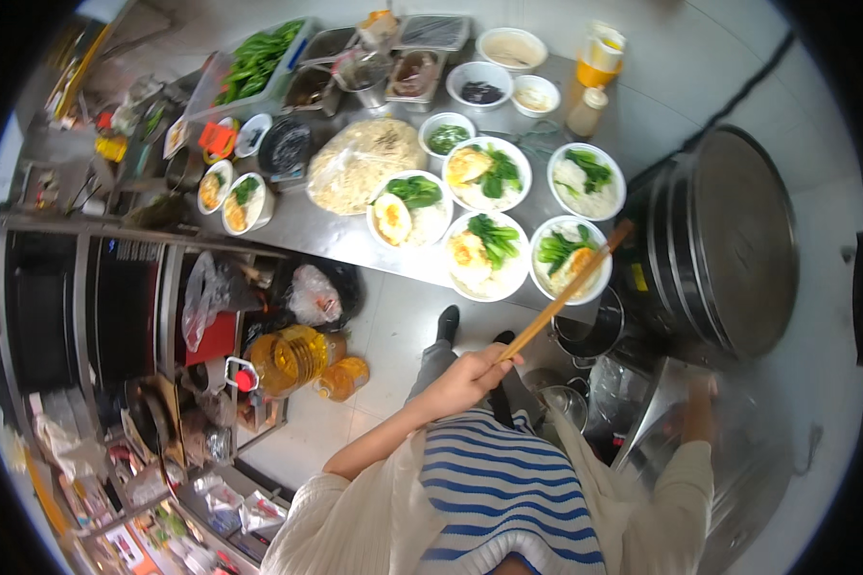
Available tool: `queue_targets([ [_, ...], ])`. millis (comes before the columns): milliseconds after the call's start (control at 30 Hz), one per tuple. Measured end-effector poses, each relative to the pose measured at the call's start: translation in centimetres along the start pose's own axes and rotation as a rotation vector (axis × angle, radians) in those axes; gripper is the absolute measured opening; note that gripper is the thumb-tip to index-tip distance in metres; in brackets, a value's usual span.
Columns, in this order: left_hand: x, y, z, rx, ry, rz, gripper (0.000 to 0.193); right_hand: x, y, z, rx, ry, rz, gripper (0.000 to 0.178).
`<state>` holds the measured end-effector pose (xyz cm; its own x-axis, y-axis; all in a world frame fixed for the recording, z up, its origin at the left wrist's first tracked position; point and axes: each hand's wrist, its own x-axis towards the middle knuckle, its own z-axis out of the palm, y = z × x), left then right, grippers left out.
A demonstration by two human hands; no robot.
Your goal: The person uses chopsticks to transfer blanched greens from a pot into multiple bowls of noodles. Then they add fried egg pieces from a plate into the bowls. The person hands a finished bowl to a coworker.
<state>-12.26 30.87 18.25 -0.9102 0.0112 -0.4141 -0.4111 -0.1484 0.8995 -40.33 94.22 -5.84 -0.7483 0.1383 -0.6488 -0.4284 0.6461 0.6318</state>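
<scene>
My left hand (465, 381) is closed round a pair of long wooden chopsticks (554, 305). They slant up and right, their far ends passing over the rim of a white bowl (570, 251) with greens and egg. Beside it stand more white bowls with greens and rice: a bowl with egg (487, 257), another with egg (410, 213), a further one with egg (487, 172) and a bowl without visible egg (587, 182). My right hand (698, 388) reaches out at the right, over or beside a steel surface (657, 407); motion blur smears its fingers.
A large dark lidded pot (729, 240) stands right of the steel table. A bag of noodles (364, 163), a tub of leafy greens (254, 67) and squeeze bottles (587, 110) sit on the table. Oil jugs (297, 359) stand on the floor by the left shelves.
</scene>
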Motion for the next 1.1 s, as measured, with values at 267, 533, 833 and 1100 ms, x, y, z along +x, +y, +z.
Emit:
queue_targets([
  [267,-0.7,0.2,-0.6,-0.058,-0.081,-0.065,0.027,-17.1,-3.0,-32.7,0.828,1.214,-0.224,0.014],
  [533,-0.3,0.0,-0.9,-0.202,-0.313,-0.185,0.023,-36.2,-17.4,-40.0,0.436,1.112,-1.222,0.052],
  [833,-0.3,-0.1,-3.7,-0.073,-0.319,-0.056,0.039,-34.1,-23.4,-39.2,0.57,0.941,-1.002,0.022],
  [1100,-0.5,-1.3,-11.3,-0.041,-0.203,-0.028,0.042,-19.1,-17.1,-41.8,1.243,0.947,-0.176,0.018],
])
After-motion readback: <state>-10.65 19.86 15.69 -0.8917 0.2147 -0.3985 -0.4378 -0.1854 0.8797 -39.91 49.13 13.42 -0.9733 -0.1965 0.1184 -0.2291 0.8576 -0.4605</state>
